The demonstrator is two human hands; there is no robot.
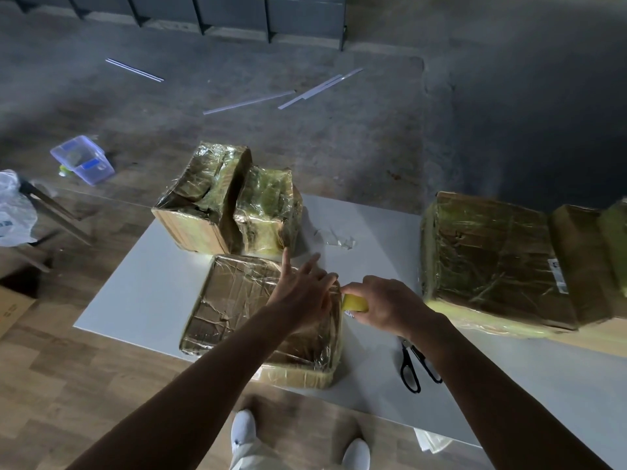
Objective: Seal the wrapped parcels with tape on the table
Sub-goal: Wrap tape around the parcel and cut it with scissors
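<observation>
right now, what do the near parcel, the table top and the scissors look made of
Near parcel: brown cardboard under clear glossy film, wrinkles glinting. Table top: smooth matt white, likely laminate. Scissors: black handles, probably plastic; blades mostly hidden.

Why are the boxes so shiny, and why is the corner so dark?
Head view: light glints off the clear film on the flat brown parcel; the grey floor top right lies in shadow; the brown parcel at the right edge looks blurred.
</observation>
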